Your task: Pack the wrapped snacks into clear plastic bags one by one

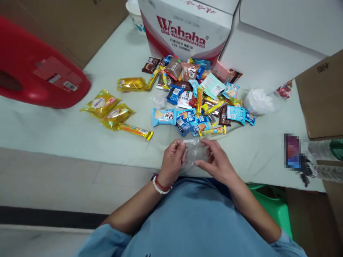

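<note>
So the pale green tablecloth (257,150) is running back to a Wahaha carton (184,34), with wrapped snacks (189,98) lying heaped in front of it and light floor (66,173) showing at lower left. The clear plastic bag (193,153) is hanging out between both hands near the table's front edge — far edge running crosswise, facing the snacks, long axis hard to tell. The left hand (173,159) is pinching its left side, while the right hand (218,162) is curving around the other with thumb and fingers well apart — can't tell if they're gripping.

The left hand (173,159) partly hides the clear plastic bag (194,152); the picture's edge crops the red plastic jug (40,66).
</note>
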A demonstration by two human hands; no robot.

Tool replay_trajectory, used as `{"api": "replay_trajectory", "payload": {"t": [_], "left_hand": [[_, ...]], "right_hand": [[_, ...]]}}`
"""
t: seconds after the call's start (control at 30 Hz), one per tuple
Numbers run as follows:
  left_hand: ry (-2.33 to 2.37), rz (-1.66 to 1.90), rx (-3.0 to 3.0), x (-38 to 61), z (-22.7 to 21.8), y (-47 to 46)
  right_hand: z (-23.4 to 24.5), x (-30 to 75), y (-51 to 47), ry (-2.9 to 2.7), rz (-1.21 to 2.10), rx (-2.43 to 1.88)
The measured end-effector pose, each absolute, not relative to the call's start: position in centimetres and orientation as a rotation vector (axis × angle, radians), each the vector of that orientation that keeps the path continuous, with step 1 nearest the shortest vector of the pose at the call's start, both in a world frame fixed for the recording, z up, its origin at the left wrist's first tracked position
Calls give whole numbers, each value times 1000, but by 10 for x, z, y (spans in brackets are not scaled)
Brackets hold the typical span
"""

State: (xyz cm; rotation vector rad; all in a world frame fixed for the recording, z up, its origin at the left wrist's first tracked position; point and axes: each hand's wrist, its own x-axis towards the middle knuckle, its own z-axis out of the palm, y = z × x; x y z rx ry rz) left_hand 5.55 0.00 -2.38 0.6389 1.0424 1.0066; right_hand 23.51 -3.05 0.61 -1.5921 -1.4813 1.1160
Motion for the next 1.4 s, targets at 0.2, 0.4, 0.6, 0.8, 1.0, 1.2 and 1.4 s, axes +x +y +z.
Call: {"api": "replay_trajectory", "payload": {"t": [0.2, 0.4, 0.6, 0.8, 1.0, 1.2, 1.4], "left_hand": [[1103, 1096, 611, 48, -18, 7], [1249, 1178, 575, 33, -26, 16], [1405, 1178, 815, 18, -37, 24], [1764, 1262, 1590, -3, -35, 28], [950, 1006, 2675, 40, -13, 32], [926, 713, 2642, 72, -22, 49], [863, 788, 2481, 64, -11, 29]], "right_hand": [[-3, 239, -25, -1223, 1203, -1562], [1, 289, -35, -736, 1135, -1489], [-1, 316, -50, -555, 1062, -1518], [-6, 328, -56, -553, 1044, -1536], [-6, 325, -55, -590, 1084, -1499], [-4, 349, -79, -744, 1047, -1613], [32, 391, -91, -1467, 803, -1954]]}}
